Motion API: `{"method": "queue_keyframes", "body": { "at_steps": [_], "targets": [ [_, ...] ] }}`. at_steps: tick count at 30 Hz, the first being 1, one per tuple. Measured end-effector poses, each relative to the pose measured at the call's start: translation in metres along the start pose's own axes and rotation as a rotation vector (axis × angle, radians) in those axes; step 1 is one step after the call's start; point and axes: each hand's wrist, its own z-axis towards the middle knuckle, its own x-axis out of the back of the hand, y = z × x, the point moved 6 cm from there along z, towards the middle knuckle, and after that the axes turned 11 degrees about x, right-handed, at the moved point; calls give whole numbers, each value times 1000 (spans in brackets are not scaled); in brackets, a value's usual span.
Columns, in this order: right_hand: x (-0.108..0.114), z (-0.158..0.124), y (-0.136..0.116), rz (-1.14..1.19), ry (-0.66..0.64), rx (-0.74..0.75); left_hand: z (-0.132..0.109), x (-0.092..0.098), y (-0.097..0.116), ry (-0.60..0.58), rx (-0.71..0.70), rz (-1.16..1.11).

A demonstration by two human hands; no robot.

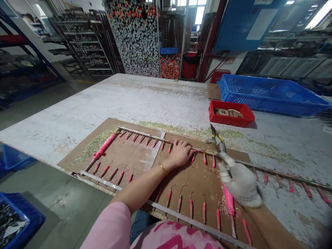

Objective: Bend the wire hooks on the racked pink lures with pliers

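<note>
On a pale worktable [77, 114], a hook-lined metal frame [105, 145], likely stiff and best held by its rails [178, 215], is overlaid by the left hand [181, 153], its grip indiscernible, while the gloved right hand [238, 181] is closed around pliers [221, 141].

Gap between hands [181, 152] [240, 181], pink hooks [205, 159] inside

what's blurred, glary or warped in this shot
Head view: the gloved right hand gripping the pliers is smeared, likely by motion, while the left hand looks sharper; head view: the window and ceiling light are glaringly bright; head view: the blue crate looks stretched towards the right edge, probably from a wide lens.
</note>
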Motion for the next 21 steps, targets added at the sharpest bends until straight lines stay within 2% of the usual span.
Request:
{"method": "queue_keyframes", "body": {
  "at_steps": [2, 3, 7, 8, 11, 13, 17, 19, 21],
  "targets": [
    [-6, 3, -5, -42, -119, 67, 0, -1, 0, -10, 3, -6],
    [-5, 4, -6, -51, -127, 80, 0, -1, 0, -16, 0, -8],
    [16, 4, -2, -32, 136, -34, 0, -1, 1, -14, -5, -7],
    [17, 4, -2, -39, 150, -38, 0, 0, 0, -11, -1, -6],
    [4, 6, -11, -89, -27, 79, 0, 0, 0, -11, 15, -10],
    [0, 6, -13, -102, -76, 125, 0, 1, 1, -14, 12, -15],
    [14, 3, -3, -80, 130, -20, -1, 0, 1, -3, 0, -6],
    [10, 4, -4, -106, 69, 2, 0, 0, 0, 9, 16, -5],
    [-2, 4, -6, -124, -79, 79, 0, -1, 0, 14, 24, -11]
  ]
}}
